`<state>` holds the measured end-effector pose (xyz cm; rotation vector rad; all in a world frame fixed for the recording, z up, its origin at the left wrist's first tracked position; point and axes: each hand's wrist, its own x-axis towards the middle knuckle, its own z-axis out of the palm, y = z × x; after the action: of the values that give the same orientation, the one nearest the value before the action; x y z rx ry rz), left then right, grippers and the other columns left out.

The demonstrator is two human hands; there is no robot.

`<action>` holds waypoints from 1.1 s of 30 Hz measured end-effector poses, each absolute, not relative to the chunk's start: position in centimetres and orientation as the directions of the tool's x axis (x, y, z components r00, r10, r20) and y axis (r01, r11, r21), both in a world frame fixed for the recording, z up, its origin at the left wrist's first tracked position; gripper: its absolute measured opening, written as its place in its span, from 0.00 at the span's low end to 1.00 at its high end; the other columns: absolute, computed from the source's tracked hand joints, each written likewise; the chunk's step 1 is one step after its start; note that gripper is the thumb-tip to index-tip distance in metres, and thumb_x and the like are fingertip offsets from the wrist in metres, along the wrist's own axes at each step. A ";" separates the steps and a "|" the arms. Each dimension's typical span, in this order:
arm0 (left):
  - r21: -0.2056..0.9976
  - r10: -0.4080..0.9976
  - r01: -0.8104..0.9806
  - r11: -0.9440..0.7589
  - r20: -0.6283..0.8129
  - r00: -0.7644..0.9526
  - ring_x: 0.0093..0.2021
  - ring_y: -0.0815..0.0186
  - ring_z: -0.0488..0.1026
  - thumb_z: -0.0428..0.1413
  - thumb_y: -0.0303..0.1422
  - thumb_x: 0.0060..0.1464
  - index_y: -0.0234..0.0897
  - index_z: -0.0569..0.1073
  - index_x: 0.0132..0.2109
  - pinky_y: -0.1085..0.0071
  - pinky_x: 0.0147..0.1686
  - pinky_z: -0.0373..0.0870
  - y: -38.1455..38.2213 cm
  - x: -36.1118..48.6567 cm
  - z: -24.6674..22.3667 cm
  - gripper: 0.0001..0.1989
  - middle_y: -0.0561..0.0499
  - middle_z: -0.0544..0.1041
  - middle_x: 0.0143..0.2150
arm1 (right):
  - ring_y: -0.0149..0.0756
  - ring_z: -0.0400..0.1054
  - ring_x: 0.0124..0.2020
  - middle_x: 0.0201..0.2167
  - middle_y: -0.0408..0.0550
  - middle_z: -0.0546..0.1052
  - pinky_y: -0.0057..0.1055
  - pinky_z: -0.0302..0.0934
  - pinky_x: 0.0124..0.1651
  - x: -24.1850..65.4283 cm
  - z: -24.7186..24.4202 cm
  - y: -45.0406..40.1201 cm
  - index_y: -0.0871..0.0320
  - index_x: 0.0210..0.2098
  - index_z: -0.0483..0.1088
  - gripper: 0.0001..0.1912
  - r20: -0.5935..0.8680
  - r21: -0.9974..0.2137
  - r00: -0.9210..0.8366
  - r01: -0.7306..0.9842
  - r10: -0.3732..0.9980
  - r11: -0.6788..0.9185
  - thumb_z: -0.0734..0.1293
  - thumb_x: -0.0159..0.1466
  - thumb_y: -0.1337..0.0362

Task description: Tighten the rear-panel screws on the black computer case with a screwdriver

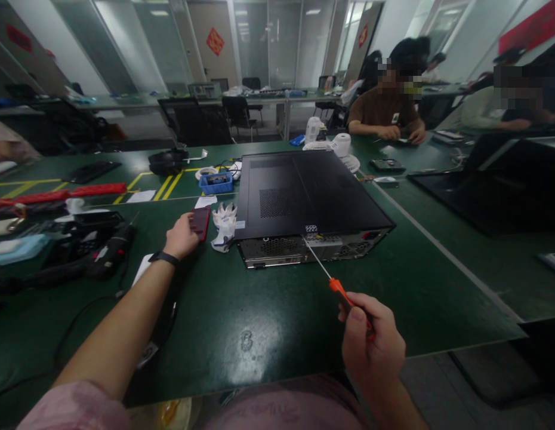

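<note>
The right hand's [373, 340] grip was clamped on one screwdriver [338, 288], aimed at one computer case [299, 185] at twelve o'clock. The left hand [182, 235], its grip indiscernible, touched one phone [200, 223] at ten; one blue tray [210, 189] sat at eleven.

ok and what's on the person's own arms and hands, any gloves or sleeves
The left hand and right hand wear no gloves. A dark band circles the left wrist, and a pink sleeve leaves the left forearm bare. The right wrist has no band; its sleeve is out of view.
</note>
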<state>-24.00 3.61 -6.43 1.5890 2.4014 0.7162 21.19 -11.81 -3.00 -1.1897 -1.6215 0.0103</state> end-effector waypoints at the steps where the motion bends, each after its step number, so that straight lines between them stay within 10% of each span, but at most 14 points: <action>1: 0.483 0.903 0.817 0.316 0.111 -0.415 0.61 0.50 0.76 0.59 0.23 0.46 0.34 0.64 0.64 0.56 0.60 0.71 3.7 -24.0 -6.5 0.36 0.35 0.73 0.65 | 0.34 0.75 0.25 0.31 0.46 0.81 0.29 0.67 0.27 21.2 -3.0 -11.8 0.56 0.47 0.73 0.10 0.725 -0.541 0.073 0.675 0.685 0.501 0.62 0.72 0.61; 17: 0.480 0.885 0.829 0.288 0.197 -0.421 0.62 0.49 0.73 0.55 0.22 0.48 0.35 0.65 0.63 0.51 0.63 0.69 2.6 -22.7 -5.1 0.33 0.37 0.73 0.62 | 0.34 0.75 0.27 0.31 0.46 0.80 0.30 0.67 0.29 21.3 -2.7 -11.9 0.55 0.47 0.72 0.09 0.699 -0.560 0.072 0.674 0.711 0.482 0.62 0.72 0.62; 33: 0.372 0.661 0.809 -0.454 0.750 0.026 0.55 0.59 0.76 0.57 0.32 0.62 0.41 0.67 0.61 0.57 0.60 0.72 -5.3 -6.8 5.5 0.22 0.47 0.77 0.54 | 0.33 0.74 0.25 0.29 0.43 0.78 0.29 0.67 0.27 20.6 -3.1 -12.3 0.54 0.48 0.71 0.08 0.699 -0.570 0.086 0.667 0.710 0.480 0.62 0.71 0.64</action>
<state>-6.80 -5.25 5.47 2.3561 1.7089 1.5547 20.60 -12.28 -3.05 -1.2143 -1.6109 0.0479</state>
